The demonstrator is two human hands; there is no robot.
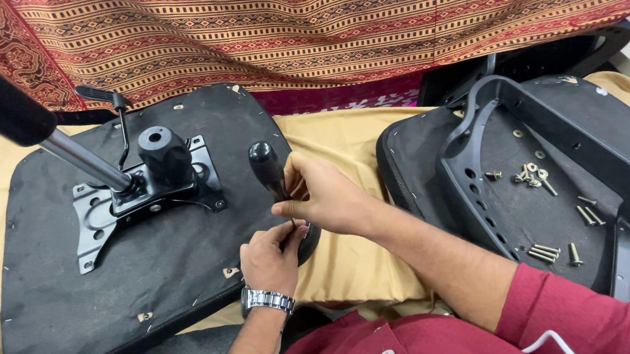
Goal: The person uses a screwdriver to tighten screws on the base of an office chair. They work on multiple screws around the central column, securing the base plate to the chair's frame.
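Note:
My right hand point(328, 198) grips a screwdriver point(266, 168) with a black handle, its shaft pointing down at the right edge of an upturned black chair seat point(160, 277). My left hand point(272, 259), with a metal watch on the wrist, pinches at the screwdriver's tip against that edge; the tip and whatever it holds are hidden by the fingers. A black metal tilt mechanism point(151, 195) is mounted in the middle of the seat, and a silver gas cylinder point(80, 157) juts from it to the upper left.
A second black chair panel point(505, 205) with a plastic frame lies to the right. Several loose screws point(546, 252) and washers point(533, 176) rest on it. Tan fabric point(347, 142) lies under both parts, with a red and gold patterned cloth point(266, 26) behind.

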